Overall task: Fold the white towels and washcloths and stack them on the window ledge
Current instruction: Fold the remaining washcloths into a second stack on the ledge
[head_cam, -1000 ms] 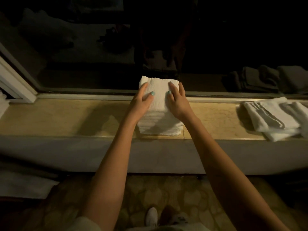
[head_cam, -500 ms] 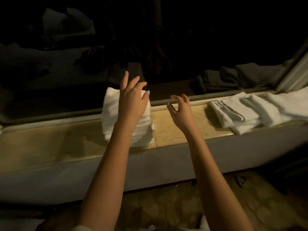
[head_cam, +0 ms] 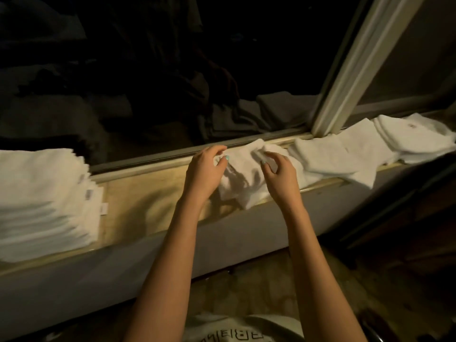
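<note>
On ledge [head_cam: 148,193], washcloth [head_cam: 243,176] pinched in left hand [head_cam: 203,171]

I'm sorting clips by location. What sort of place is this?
Likely a hotel room at night: a stone window ledge under a dark window, a tall stack of identical folded white washcloths, loose washcloths beside it.

We see a dim, warm-toned scene; the light seems to come from behind and above us, since the left hand [head_cam: 204,172] and right hand [head_cam: 280,174] throw soft shadows onto the washcloth [head_cam: 246,169] and the window ledge [head_cam: 148,193]. The folded stack [head_cam: 42,198] at the ledge's left end is the brightest patch and is smeared by motion blur, while the window glass [head_cam: 148,82] is nearly black with faint reflections. The window frame [head_cam: 359,70] leans near the right edge, skewed by our wide lens.
</note>
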Available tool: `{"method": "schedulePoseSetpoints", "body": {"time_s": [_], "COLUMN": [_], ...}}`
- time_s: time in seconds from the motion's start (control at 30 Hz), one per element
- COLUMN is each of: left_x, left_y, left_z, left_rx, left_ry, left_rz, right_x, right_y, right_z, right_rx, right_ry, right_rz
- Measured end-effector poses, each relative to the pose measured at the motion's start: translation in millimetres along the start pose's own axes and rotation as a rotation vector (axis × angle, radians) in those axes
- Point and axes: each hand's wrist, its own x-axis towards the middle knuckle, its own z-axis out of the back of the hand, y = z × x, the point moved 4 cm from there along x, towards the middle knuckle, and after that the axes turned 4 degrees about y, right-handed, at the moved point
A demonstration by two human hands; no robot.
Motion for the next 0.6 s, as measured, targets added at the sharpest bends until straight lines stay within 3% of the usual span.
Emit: {"method": "schedulePoseSetpoints", "body": {"time_s": [0.2, 0.6], "left_x": [17.8, 78.7], "left_y": [-26.2, -85.2], "left_z": [-74.9, -153.2], "left_rx": [-0.172, -0.09], "left_ry": [0.069, 0.214], "left_rz": [0.094, 0.023], "right_x": [19.7, 70.8], "right_y": [-52.9, -128.5], "right_z": [63.6, 134.0], "right_rx": [0.057, 0.007], "right_ry": [-0.082, -0.285], "right_rz": [-0.066, -0.266]}}
